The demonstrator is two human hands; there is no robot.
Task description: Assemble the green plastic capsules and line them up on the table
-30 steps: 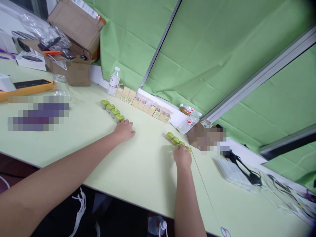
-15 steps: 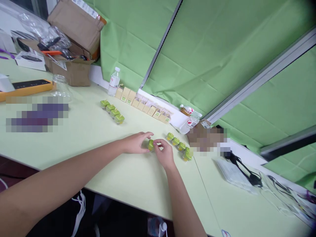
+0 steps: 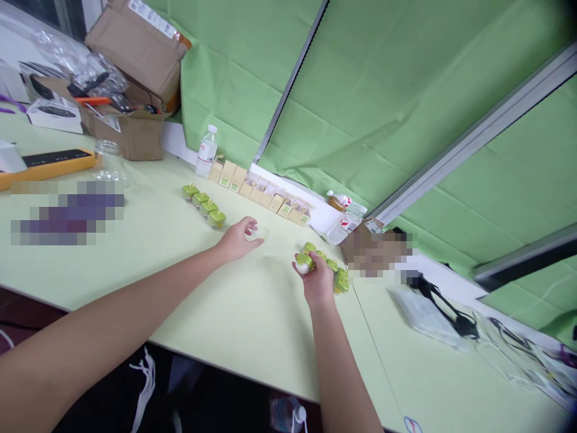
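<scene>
My left hand (image 3: 238,239) pinches a small clear plastic cup (image 3: 260,233) just above the table. In my right hand (image 3: 318,278) is a small green-and-white piece (image 3: 304,263), green on top with a rounded white part below; its exact kind is unclear. Behind and beside that hand runs a row of small green-topped clear containers (image 3: 342,280), partly covered by the fingers. A second row of green-topped containers (image 3: 217,218) stands beyond my left hand, to its left.
Small beige cartons (image 3: 256,193) line the back of the table (image 3: 252,325), beside an upright water bottle (image 3: 207,151). More bottles (image 3: 346,224) lie at back right. A glass jar (image 3: 108,161), power strip (image 3: 58,162) and open cardboard box (image 3: 139,135) occupy the left; headphones (image 3: 446,310) lie right.
One green-topped container between my hands has come apart. My left hand has moved left and back with the clear cup, my right hand rightward with the green-and-white piece.
</scene>
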